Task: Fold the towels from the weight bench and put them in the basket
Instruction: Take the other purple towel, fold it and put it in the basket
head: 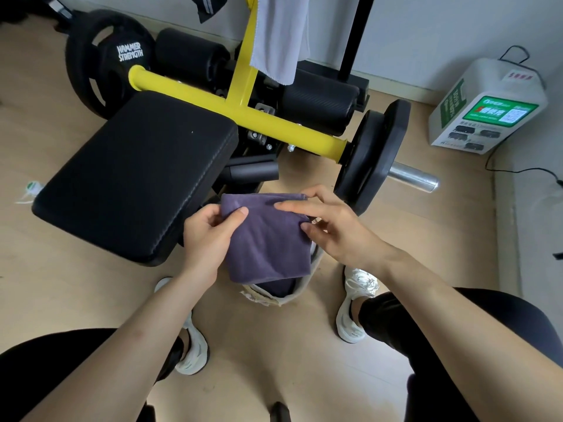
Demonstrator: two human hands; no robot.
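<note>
Towel [268,248]: purple, folded to a thick rectangle, held up at centre frame, directly over the basket.
Left hand [207,233]: grips the towel's upper left corner, thumb on top, fingers [213,219] curled beneath.
Right hand [335,229]: pinches the towel's upper right edge, one finger lying flat along the top, thumb against the side.
Basket [268,298]: beige, on the floor [426,239] at lower centre, mostly hidden by the towel.
Second towel [280,286]: purple, lying inside the basket.
Pale towel [280,35]: hangs over the yellow frame [213,95], top centre.
Bench [137,172]: black pad, left of centre, just beside the left hand.
Plates [374,153]: black, on the frame's right end; another at upper left.
Box [487,108]: white with a green label, right edge, by the wall.
Shoes [353,318]: white, either side of the basket.
</note>
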